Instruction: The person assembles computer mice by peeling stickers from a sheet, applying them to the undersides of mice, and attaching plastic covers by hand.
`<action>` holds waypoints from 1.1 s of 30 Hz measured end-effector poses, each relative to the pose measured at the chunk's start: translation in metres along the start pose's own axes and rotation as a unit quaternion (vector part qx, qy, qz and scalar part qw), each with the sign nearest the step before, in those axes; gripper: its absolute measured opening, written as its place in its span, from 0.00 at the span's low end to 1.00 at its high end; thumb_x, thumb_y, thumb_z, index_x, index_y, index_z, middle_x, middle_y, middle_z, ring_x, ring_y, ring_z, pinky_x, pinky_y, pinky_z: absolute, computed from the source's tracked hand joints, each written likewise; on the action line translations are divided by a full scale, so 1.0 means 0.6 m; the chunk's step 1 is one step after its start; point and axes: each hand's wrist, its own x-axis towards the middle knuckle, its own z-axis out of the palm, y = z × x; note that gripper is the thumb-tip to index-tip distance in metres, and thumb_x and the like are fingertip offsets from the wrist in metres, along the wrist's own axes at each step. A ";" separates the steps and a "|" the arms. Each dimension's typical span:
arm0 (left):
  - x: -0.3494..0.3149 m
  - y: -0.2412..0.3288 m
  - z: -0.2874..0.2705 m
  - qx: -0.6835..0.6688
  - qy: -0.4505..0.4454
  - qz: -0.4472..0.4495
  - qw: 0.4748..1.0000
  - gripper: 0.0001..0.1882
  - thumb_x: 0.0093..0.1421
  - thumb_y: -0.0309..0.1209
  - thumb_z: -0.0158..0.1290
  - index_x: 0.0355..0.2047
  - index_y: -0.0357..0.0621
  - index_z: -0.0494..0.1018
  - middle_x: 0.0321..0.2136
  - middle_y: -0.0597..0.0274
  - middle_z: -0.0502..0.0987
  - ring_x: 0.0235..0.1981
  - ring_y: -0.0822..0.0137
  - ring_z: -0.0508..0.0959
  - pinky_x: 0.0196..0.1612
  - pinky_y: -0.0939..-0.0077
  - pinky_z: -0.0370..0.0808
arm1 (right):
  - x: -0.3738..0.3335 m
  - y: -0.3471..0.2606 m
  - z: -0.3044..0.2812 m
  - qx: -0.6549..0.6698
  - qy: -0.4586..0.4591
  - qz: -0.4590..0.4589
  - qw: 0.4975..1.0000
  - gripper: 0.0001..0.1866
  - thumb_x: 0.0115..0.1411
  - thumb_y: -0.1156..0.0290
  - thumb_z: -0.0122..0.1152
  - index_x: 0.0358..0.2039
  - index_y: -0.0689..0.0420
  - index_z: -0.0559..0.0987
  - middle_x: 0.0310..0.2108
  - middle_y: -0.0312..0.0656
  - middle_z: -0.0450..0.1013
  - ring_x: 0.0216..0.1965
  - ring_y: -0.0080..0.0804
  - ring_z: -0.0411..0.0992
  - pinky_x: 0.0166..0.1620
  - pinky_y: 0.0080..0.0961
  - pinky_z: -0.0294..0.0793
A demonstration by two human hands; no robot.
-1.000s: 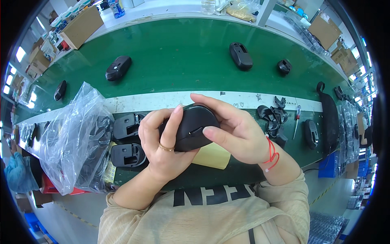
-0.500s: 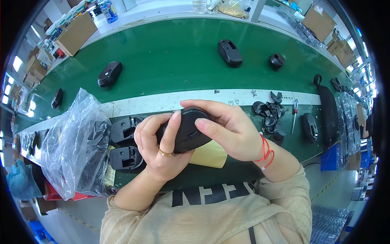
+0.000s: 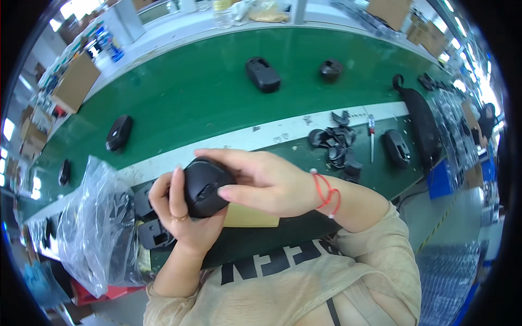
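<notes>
Both my hands hold a black computer mouse (image 3: 205,182) above the near edge of the bench. My left hand (image 3: 187,223) is closed around its left side and underside, and a ring sits on one finger. My right hand (image 3: 266,182) grips the other side, its thumb near the slot at the mouse's front end. A red cord circles the right wrist. Beneath the hands lies a yellow sheet or pad (image 3: 250,216), partly covered. Beside my left hand are black mouse shells (image 3: 156,233), partly hidden.
A clear plastic bag (image 3: 95,223) lies at left. Loose black parts (image 3: 337,142), a screwdriver (image 3: 371,138), another mouse (image 3: 397,148) and a black pouch (image 3: 421,127) are at right. Across the green surface (image 3: 190,87) stand several mice, one far centre (image 3: 263,74).
The view has turned, so the bench appears tilted and shifted left. In my hands the mouse has turned, and its front slot shows more plainly. Both hands still grip it.
</notes>
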 end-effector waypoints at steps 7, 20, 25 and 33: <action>0.002 -0.008 0.000 -0.192 -0.031 -0.229 0.954 0.41 0.32 0.23 0.61 0.50 0.41 0.58 0.41 0.58 0.62 0.36 0.65 0.67 0.42 0.76 0.63 | -0.030 -0.038 -0.025 -0.286 0.058 -0.088 0.952 0.25 0.54 0.67 0.49 0.50 0.67 0.60 0.40 0.53 0.67 0.42 0.37 0.68 0.45 0.25 0.65; 0.029 0.007 -0.016 -0.635 -0.004 -0.507 0.583 0.26 0.58 0.48 0.31 0.45 0.40 0.63 0.33 0.41 0.71 0.18 0.65 0.74 0.15 0.79 0.71 | -0.147 0.074 -0.173 -0.696 0.167 0.225 0.661 0.16 0.47 0.69 0.54 0.38 0.57 0.69 0.32 0.46 0.64 0.30 0.41 0.68 0.36 0.30 0.68; 0.030 0.013 -0.013 -0.614 0.000 -0.472 0.632 0.26 0.59 0.48 0.31 0.47 0.40 0.62 0.35 0.41 0.71 0.33 0.65 0.73 0.33 0.78 0.72 | -0.140 0.057 -0.167 -0.711 0.197 0.106 0.666 0.08 0.47 0.70 0.53 0.29 0.57 0.75 0.25 0.43 0.65 0.24 0.38 0.69 0.29 0.29 0.70; 0.016 0.014 -0.008 -0.557 -0.042 -0.478 0.678 0.22 0.56 0.38 0.37 0.49 0.39 0.57 0.44 0.44 0.66 0.43 0.61 0.70 0.43 0.72 0.69 | -0.074 -0.028 -0.055 -0.128 0.245 -0.101 0.956 0.13 0.46 0.78 0.57 0.35 0.62 0.73 0.30 0.39 0.72 0.25 0.20 0.70 0.31 0.15 0.69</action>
